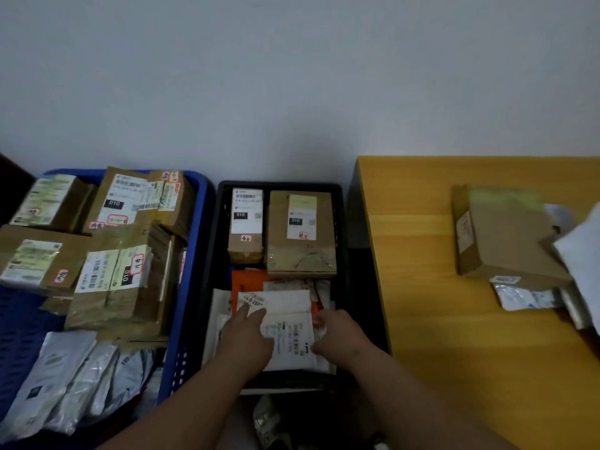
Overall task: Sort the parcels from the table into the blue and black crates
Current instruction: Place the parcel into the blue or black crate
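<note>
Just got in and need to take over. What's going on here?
A person is sorting parcels. Both hands, left hand and right hand, rest on a flat white mailer in the black plastic crate. The blue plastic crate holds many boxes. A brown cardboard box waits on the yellow wooden table.

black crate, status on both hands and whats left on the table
Left hand flat on white envelope in black crate; right hand at its edge, grip unclear. Cardboard box waits on table.
</note>
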Demonstrator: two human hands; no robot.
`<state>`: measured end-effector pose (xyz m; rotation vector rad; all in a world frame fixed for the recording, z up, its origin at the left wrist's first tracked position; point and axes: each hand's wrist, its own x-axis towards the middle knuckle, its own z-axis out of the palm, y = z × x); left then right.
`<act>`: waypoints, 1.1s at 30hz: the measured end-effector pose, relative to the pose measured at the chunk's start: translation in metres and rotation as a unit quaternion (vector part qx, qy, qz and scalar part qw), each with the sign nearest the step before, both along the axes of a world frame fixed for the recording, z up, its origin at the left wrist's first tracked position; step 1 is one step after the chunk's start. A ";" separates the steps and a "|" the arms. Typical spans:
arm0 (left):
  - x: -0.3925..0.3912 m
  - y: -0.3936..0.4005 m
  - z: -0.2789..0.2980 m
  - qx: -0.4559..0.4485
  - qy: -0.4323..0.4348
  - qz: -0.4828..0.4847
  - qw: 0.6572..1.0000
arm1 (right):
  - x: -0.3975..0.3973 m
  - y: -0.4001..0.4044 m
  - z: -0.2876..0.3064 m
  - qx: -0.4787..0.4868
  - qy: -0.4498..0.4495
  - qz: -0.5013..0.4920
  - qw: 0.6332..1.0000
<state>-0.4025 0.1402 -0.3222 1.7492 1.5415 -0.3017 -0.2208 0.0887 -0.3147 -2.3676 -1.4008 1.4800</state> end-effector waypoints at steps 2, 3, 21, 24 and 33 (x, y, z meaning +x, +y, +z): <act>0.019 -0.002 0.013 0.016 -0.004 0.000 1.000 | 0.012 -0.002 0.017 0.031 -0.007 -0.005 0.999; 0.029 -0.005 0.020 0.023 -0.006 0.002 1.000 | 0.019 -0.005 0.025 0.047 -0.007 -0.007 0.999; 0.280 -0.148 0.122 0.072 -0.117 -0.056 0.989 | 0.263 -0.178 0.124 0.273 -0.188 -0.114 0.937; 0.300 -0.153 0.129 0.076 -0.122 -0.069 0.987 | 0.283 -0.195 0.123 0.257 -0.216 -0.143 0.931; 0.326 -0.125 0.131 0.077 -0.131 -0.094 0.984 | 0.306 -0.207 0.117 0.176 -0.254 -0.200 0.930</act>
